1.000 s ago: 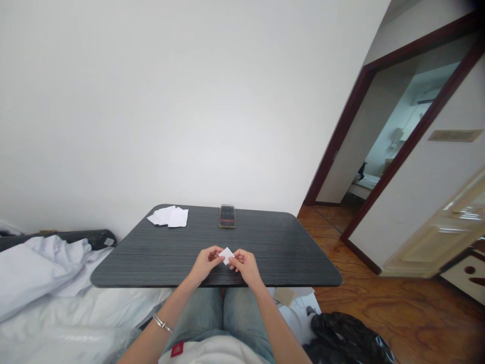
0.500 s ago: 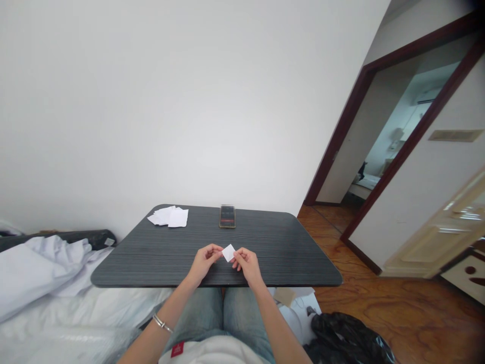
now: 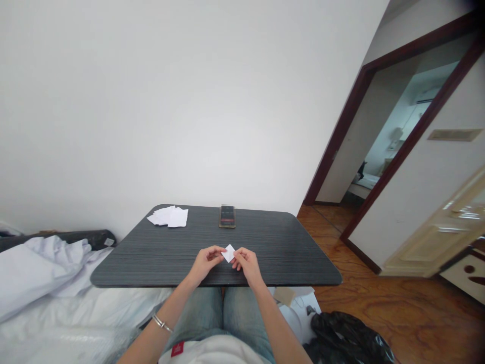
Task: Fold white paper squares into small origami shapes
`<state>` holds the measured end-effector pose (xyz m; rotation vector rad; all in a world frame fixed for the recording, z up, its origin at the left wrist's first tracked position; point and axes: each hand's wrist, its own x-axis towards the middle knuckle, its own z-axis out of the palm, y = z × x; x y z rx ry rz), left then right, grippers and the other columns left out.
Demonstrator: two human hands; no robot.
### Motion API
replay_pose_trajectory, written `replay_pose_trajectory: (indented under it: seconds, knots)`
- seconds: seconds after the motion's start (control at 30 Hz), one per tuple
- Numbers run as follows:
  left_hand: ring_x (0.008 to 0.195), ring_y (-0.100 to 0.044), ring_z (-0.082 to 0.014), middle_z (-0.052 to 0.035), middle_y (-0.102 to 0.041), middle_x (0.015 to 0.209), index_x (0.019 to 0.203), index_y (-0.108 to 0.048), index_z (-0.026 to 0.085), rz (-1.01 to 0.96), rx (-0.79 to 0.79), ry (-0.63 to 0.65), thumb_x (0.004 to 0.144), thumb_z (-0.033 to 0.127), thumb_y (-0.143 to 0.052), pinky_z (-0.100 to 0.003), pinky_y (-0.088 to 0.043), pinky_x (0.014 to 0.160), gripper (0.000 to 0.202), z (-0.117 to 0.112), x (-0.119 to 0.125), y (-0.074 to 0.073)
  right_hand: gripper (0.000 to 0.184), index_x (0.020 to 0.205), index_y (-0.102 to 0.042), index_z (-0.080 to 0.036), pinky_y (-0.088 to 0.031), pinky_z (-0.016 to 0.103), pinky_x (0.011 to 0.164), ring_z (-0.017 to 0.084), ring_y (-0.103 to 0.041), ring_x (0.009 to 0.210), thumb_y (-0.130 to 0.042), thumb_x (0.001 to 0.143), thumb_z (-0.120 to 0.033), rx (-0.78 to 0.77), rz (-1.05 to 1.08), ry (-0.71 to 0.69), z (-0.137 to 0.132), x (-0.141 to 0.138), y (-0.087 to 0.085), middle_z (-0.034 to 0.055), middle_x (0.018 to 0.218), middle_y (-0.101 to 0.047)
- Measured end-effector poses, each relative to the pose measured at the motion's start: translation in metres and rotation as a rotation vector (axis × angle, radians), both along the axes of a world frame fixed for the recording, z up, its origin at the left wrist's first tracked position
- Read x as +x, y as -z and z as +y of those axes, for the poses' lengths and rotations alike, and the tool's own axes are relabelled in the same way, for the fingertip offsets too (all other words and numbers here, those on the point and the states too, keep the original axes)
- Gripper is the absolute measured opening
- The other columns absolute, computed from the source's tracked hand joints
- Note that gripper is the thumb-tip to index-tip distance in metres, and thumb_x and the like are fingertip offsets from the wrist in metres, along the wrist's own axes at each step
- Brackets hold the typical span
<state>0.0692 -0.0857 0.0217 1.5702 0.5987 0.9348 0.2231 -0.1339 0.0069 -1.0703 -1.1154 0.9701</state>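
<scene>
- While I'm watching from afar, my left hand [image 3: 206,262] and right hand [image 3: 245,265] are both gripping a small white paper square [image 3: 229,253] between their fingertips
- It's hovering over the dark tabletop [image 3: 276,258]
- White paper sheets [image 3: 167,217] and a phone [image 3: 227,216] are sitting farther off

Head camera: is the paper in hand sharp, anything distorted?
Head view: the white paper square between the left hand and right hand looks fairly crisp under soft, even light; the wide lens bows the tabletop; the cream door at right looks blurred.
</scene>
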Motion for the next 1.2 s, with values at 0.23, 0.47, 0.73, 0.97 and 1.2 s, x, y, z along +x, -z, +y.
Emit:
replay_pose_trajectory:
  seconds: [0.23, 0.47, 0.73, 0.97, 1.2]
  knots:
    - [0.060, -0.055, -0.0129, -0.0027, -0.061, 0.066, 0.085, -0.060, 0.011, 0.016, -0.008, -0.001, 0.064, 0.025, -0.064, -0.023, -0.041, 0.059, 0.026, 0.0008, -0.0004, 0.0006, 0.023, 0.062, -0.055, -0.014, -0.032, 0.016, 0.036, 0.008, -0.050, 0.041, -0.054, 0.071, -0.035, 0.001, -0.007, -0.022, 0.0002, 0.0001, 0.0000, 0.0009, 0.053, -0.060]
    - [0.065, -0.059, -0.0170, -0.0052, -0.066, 0.069, 0.077, -0.063, 0.012, 0.006, -0.041, -0.086, 0.062, 0.027, -0.065, -0.027, -0.043, 0.064, 0.021, -0.0014, -0.0005, -0.0020, 0.021, 0.081, -0.055, -0.016, -0.034, 0.016, 0.036, 0.010, -0.054, 0.046, -0.054, 0.071, -0.034, 0.042, 0.007, -0.029, 0.0001, -0.0012, -0.0019, 0.0004, 0.061, -0.060]
    - [0.062, -0.059, -0.0162, -0.0051, -0.067, 0.067, 0.075, -0.065, 0.011, -0.021, -0.054, -0.098, 0.061, 0.024, -0.065, -0.025, -0.043, 0.060, 0.019, -0.0023, -0.0003, -0.0046, 0.017, 0.081, -0.059, -0.016, -0.041, 0.019, 0.044, 0.014, -0.058, 0.059, -0.059, 0.067, -0.026, 0.083, -0.033, -0.069, -0.0053, -0.0010, -0.0031, 0.0013, 0.063, -0.062]
    - [0.059, -0.058, -0.0155, -0.0050, -0.066, 0.066, 0.076, -0.065, 0.012, -0.020, -0.079, -0.087, 0.060, 0.024, -0.065, -0.024, -0.043, 0.057, 0.019, -0.0039, -0.0005, -0.0046, 0.021, 0.082, -0.062, -0.016, -0.046, 0.023, 0.048, 0.015, -0.058, 0.062, -0.063, 0.063, -0.027, 0.088, 0.011, -0.097, -0.0069, -0.0021, -0.0024, 0.0024, 0.070, -0.064]
    - [0.060, -0.059, -0.0144, -0.0041, -0.066, 0.066, 0.078, -0.064, 0.011, -0.035, -0.091, -0.036, 0.061, 0.020, -0.065, -0.023, -0.043, 0.058, 0.019, -0.0037, -0.0006, -0.0038, 0.014, 0.073, -0.064, -0.016, -0.045, 0.023, 0.049, 0.014, -0.058, 0.056, -0.064, 0.062, -0.025, 0.069, 0.014, -0.041, -0.0054, -0.0020, 0.0015, 0.0017, 0.064, -0.065]
